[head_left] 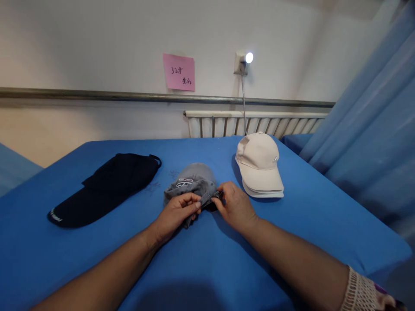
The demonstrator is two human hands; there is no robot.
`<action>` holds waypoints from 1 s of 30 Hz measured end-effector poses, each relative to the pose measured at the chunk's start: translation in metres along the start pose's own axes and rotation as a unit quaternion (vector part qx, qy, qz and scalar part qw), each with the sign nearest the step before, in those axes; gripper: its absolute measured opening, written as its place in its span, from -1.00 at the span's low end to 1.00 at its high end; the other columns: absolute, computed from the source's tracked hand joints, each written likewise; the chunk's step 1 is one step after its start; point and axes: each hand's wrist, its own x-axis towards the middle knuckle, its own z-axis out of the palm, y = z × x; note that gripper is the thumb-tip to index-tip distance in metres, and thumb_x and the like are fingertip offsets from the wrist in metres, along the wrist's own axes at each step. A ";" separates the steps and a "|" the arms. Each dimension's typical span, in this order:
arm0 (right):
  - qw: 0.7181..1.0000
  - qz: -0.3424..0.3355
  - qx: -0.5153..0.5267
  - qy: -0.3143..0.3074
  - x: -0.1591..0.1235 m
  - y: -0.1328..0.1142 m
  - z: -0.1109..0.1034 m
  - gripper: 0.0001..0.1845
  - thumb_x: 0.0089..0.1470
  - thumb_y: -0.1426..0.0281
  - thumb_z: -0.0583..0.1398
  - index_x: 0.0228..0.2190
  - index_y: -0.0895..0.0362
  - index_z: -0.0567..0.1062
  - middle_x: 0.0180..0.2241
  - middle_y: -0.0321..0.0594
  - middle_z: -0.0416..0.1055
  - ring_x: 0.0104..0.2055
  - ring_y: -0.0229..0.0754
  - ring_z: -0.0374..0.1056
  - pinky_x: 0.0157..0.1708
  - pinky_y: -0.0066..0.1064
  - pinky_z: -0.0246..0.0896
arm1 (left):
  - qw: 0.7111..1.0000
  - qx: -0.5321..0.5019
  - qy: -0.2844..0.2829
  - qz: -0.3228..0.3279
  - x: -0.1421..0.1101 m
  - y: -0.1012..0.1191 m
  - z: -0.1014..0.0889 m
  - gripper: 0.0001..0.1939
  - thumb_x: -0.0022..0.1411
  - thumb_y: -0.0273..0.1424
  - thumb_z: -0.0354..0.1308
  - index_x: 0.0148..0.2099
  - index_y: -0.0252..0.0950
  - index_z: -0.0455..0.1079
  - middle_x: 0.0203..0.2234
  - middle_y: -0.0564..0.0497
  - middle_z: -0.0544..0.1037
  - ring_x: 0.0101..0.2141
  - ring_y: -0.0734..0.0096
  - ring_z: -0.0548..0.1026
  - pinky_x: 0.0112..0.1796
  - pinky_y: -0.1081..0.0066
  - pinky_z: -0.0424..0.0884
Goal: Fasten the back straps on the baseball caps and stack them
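Note:
A grey baseball cap (pixel 197 172) with white lettering and a small patch lies in the middle of the blue-covered bed, its back strap turned toward me. My left hand (pixel 180 211) is closed, thumb and fingers pinching the strap. On the other side of the strap, my right hand (pixel 235 205) pinches the dark strap end between thumb and fingertips. A buckle, if there is one, is hidden by the fingers. To the left lies a dark navy cap (pixel 113 185), flattened, its brim pointing toward the near left. Cream caps (pixel 259 155) sit stacked on the right, brims facing me.
The blue sheet (pixel 181 268) covers the bed. Behind it are a white radiator (pixel 220 125), a metal rail (pixel 129 96), a pink note (pixel 179 72) and a wall socket (pixel 240 64) with a lit bulb and cable. A blue curtain (pixel 372 108) hangs at the right.

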 end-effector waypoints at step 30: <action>0.963 -0.125 0.240 -0.008 -0.003 -0.011 -0.005 -0.91 0.15 0.50 0.21 -0.30 0.08 0.44 -0.18 -0.17 0.57 -0.11 -0.17 0.48 -0.07 -0.25 0.37 | 1.000 -0.009 -0.018 0.004 -0.003 0.000 0.003 -0.68 0.12 -0.17 0.30 -0.36 -0.33 0.37 -0.63 0.11 0.38 -0.62 0.58 0.28 -0.60 0.54 0.12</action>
